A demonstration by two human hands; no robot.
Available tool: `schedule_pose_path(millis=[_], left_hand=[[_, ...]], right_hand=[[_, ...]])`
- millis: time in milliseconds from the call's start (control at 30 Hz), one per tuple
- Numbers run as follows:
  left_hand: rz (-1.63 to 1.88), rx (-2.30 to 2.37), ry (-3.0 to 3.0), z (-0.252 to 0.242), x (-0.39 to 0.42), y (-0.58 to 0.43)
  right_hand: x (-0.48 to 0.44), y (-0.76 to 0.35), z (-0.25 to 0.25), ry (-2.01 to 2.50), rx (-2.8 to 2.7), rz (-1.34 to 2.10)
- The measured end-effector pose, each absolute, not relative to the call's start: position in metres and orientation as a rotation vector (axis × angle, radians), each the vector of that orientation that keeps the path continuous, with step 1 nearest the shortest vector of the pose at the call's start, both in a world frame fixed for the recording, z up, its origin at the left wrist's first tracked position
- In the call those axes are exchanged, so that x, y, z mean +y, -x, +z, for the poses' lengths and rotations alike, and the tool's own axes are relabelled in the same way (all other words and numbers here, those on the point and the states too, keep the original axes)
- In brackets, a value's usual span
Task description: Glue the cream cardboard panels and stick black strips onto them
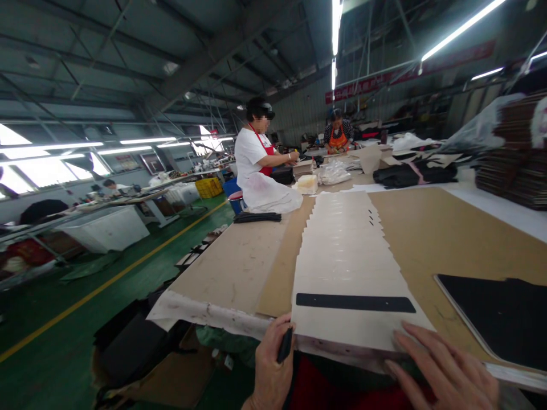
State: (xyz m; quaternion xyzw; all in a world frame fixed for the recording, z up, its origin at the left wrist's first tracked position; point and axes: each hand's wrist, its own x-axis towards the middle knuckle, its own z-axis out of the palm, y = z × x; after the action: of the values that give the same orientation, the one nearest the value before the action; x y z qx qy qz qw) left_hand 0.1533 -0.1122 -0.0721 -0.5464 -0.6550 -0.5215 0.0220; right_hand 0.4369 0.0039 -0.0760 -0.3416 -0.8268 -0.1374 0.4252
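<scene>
In the head view, a long overlapping stack of off-white sheets [342,256] runs away from me across the table. A dark strip with small holes [354,303] lies across the nearest sheet. At the stack's near left corner, my left hand [273,359] is closed around a short black object [285,344], whose kind I cannot make out; its fingertips touch the sheet corner. My right hand [444,370] rests at the near right corner, fingers stretched over the sheet and thumb lower, by the table edge.
Black panels [504,319] lie at the right. A brown board [453,228] covers the table. Black strips [257,217] lie at its far left edge. A co-worker in a red apron [258,154] works beyond; another person [337,134] is farther back. An open carton [171,370] stands below left.
</scene>
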Motion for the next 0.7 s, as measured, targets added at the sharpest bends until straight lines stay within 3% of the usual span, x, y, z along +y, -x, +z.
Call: schedule_pose_path(millis=[167,400,700], left_hand=[[-1.633,-2.001,1.664,-0.067,-0.113,-0.155],[-1.725,-1.955,1.677,-0.057,-0.110,-0.158],[-1.451,-2.492,1.661,-0.044,-0.093,-0.163]], right_hand=[[-0.001,-0.383,-0.055,0.587,-2.248,-0.276],[0.004,-0.351,-0.067,0.539,-2.316,-0.247],[0.010,-0.355,-0.079,0.551,-2.210,-0.211]])
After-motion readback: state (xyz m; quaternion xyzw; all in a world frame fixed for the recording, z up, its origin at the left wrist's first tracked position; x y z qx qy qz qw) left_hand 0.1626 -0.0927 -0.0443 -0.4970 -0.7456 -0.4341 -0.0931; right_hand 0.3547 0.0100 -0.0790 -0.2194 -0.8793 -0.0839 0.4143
